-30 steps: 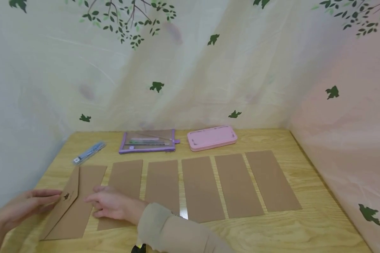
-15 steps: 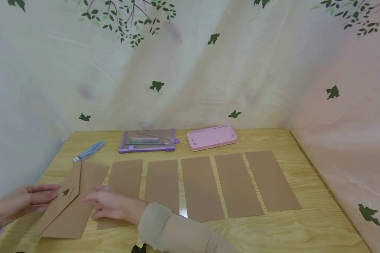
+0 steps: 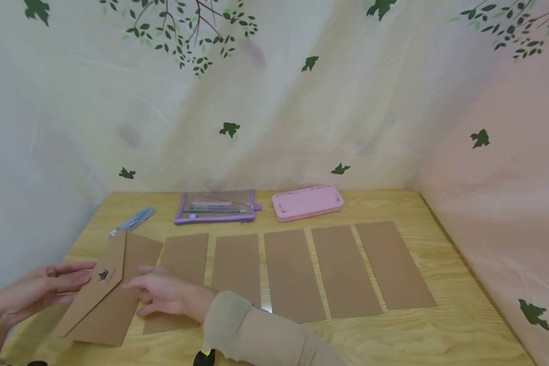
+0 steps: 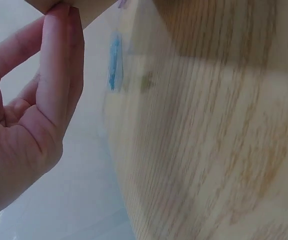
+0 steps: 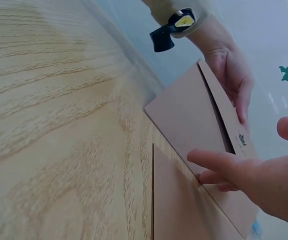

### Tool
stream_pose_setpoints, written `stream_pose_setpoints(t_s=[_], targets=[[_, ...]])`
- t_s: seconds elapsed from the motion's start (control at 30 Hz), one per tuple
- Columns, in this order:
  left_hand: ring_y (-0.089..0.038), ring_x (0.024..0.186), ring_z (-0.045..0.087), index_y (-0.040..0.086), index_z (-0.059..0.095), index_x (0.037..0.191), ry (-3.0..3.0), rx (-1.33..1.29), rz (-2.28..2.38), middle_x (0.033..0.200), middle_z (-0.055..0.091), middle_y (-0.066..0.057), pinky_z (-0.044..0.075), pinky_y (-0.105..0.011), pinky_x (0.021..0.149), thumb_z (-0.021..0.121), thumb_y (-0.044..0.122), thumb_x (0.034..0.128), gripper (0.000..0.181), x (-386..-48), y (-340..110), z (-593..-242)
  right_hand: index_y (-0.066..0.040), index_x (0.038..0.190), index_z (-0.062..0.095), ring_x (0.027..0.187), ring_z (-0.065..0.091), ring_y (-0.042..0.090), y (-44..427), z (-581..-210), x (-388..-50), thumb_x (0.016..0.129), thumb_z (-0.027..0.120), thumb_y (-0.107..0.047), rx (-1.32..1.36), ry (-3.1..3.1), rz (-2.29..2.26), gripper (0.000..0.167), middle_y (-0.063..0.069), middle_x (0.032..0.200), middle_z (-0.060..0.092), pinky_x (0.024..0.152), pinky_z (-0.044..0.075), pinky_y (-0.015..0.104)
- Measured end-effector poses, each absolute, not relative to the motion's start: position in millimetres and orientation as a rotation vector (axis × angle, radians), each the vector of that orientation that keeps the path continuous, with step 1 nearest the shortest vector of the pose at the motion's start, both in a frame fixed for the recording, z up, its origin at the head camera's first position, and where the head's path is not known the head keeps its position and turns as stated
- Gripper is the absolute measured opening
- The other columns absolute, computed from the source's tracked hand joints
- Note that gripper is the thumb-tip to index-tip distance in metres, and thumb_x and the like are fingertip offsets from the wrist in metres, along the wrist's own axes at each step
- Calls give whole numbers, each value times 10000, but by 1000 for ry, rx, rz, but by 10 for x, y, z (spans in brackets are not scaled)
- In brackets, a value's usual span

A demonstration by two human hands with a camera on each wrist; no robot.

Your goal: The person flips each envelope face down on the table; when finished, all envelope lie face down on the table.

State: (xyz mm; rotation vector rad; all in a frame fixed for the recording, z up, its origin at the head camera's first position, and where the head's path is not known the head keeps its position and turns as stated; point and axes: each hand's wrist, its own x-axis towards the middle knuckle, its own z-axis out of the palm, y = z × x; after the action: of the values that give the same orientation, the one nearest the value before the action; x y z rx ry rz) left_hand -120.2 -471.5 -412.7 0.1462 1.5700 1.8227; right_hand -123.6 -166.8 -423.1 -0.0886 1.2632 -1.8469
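Note:
At the left of the table a brown kraft envelope [image 3: 105,300], with a pointed flap and a small dark crown print, is tilted with its left side raised. My left hand [image 3: 46,284] pinches that left edge; in the left wrist view its long fingers [image 4: 56,65] reach the envelope's edge. My right hand [image 3: 166,292] is at the envelope's right side, index finger extended over the face and the other fingers partly bent. In the right wrist view, the right hand [image 5: 264,182] has digits near the right edge; whether they press it is unclear.
Several more brown envelopes [image 3: 295,274] lie face down in a row to the right. Behind them are a purple-edged clear pouch [image 3: 215,207] with pens, a pink pencil case [image 3: 307,202] and a blue pen pack [image 3: 134,218]. A patterned curtain [image 3: 274,101] surrounds the table [image 3: 375,203].
The leftmost envelope, flat on the table a second ago, has come up and tilted, its far end rising. My left hand lifts with it, while my right hand stays almost in place.

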Motion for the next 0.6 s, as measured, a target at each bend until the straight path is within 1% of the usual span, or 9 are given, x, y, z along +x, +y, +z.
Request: stream_pose_setpoints(t_s=[0.1, 0.3, 0.4, 0.47, 0.6], targets=[[-193, 1168, 647, 309, 666, 1307, 1596, 157, 1815, 1291, 676, 46, 551, -394, 969, 292, 28, 1108, 508, -1206, -4695, -4136, -40, 1553, 336, 1431, 297, 515, -1664, -4250, -1244, 948, 595, -4, -90, 1259, -1848, 660, 273, 1582, 313, 1057, 325, 738], [-49, 1129, 610, 367, 676, 1255, 1772, 111, 1753, 1261, 641, 183, 563, -327, 909, 345, 60, 1104, 476, -1204, -4631, -4164, -53, 1554, 343, 1430, 299, 516, -1625, -4281, -1263, 956, 581, -7, -118, 1256, -1853, 645, 227, 1581, 345, 1056, 331, 735], [-23, 1123, 594, 376, 676, 1249, 1794, 116, 1738, 1253, 625, 211, 563, -321, 897, 356, 58, 1101, 475, -1191, -4600, -4182, -54, 1546, 360, 1431, 305, 507, -1609, -4286, -1262, 954, 580, 1, -111, 1249, -1853, 634, 212, 1577, 364, 1052, 334, 737], [-28, 1123, 595, 376, 675, 1250, 1783, 121, 1734, 1249, 627, 202, 565, -327, 896, 352, 58, 1102, 477, -1185, -4587, -4182, -51, 1538, 371, 1432, 311, 501, -1605, -4287, -1259, 953, 581, 4, -106, 1241, -1855, 624, 213, 1568, 379, 1050, 337, 736], [-4, 1115, 585, 398, 669, 1236, 1811, 109, 1698, 1240, 616, 224, 566, -325, 883, 352, 74, 1105, 471, -1179, -4580, -4151, -65, 1530, 392, 1435, 323, 478, -1627, -4279, -1266, 954, 586, -2, -105, 1221, -1854, 610, 199, 1551, 412, 1046, 349, 731]])
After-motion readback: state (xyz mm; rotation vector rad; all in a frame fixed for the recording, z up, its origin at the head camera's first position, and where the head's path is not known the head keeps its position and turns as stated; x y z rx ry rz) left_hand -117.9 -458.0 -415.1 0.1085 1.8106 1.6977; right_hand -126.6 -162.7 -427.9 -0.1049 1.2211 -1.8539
